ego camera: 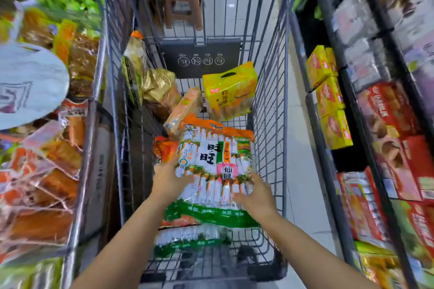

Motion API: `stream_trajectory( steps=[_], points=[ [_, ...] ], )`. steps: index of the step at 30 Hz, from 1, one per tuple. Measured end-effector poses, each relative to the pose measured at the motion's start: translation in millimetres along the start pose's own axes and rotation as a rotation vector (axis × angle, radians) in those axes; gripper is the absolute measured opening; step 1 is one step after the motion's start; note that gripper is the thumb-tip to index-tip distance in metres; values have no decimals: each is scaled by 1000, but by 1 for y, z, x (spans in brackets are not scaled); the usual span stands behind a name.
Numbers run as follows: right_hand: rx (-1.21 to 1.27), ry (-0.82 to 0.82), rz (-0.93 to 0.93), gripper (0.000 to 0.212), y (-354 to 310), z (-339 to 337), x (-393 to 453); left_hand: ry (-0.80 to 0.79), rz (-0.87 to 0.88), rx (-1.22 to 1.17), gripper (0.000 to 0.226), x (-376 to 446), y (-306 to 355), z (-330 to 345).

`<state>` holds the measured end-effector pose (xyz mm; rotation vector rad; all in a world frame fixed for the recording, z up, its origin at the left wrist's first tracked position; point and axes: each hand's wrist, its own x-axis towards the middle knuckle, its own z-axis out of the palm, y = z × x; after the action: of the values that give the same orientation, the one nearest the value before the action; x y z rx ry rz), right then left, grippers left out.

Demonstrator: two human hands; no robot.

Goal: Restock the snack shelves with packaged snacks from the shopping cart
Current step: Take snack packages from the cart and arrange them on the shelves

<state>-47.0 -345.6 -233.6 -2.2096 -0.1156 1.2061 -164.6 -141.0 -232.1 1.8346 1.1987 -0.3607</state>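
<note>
Both hands, the left hand (168, 177) and the right hand (256, 196), are gripping the large rice cracker bag (216, 171) by its sides above the near end of the shopping cart (270, 124), fingers spread wide around it, so lifting it level should be keeping the slippery pack from sagging.

Shop aisle; wire cart (270, 110), stocked snack shelves (385, 110)

Shopping cart (270, 105) at frame centre, between shelves left (42, 171) and right (387, 124). Rice cracker bag (216, 171) in cart's lower half, left hand (169, 178) and right hand (256, 195) on its sides. Boxed pack (229, 91) above it, stool (183, 2) beyond cart.
</note>
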Motion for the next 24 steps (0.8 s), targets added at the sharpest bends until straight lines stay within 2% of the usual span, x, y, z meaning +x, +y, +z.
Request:
stream_trajectory(
  steps=[4, 13, 19, 24],
  points=[
    [-6, 36, -148, 91, -10, -22, -35, 87, 27, -71, 83, -47, 17, -13],
    [-26, 161, -471, 81, -56, -87, -154, 365, 246, -203, 86, -174, 71, -49],
    [45, 370, -692, 73, -90, -143, -235, 493, 511, -204, 89, -253, 144, -84],
    [38, 630, -811, 68, -123, -217, -319, 485, 786, -216, 99, -310, 225, -109]
  ],
)
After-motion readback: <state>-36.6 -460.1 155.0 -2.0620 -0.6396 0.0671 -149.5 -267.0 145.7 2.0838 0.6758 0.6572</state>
